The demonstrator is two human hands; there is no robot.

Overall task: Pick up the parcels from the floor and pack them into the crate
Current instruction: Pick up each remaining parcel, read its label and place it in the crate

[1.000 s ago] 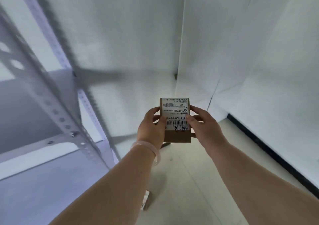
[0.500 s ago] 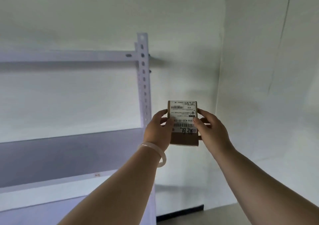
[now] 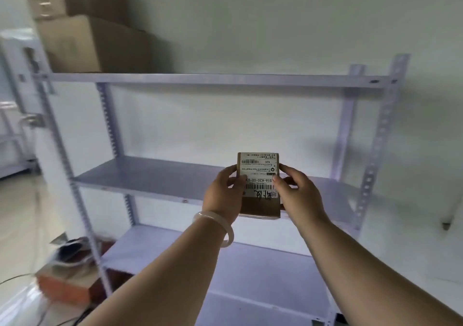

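Head view: left grip (image 3: 221, 195) and right grip (image 3: 298, 193) pinch one parcel (image 3: 259, 175), held before shelf (image 3: 150, 178); crate unseen, packing pending.

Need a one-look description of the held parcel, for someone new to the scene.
Find the pale metal rack against the white wall. In front of its middle shelf, the left hand and right hand hold a small brown parcel. Unlike the big boxes on top, it carries a white barcode label.
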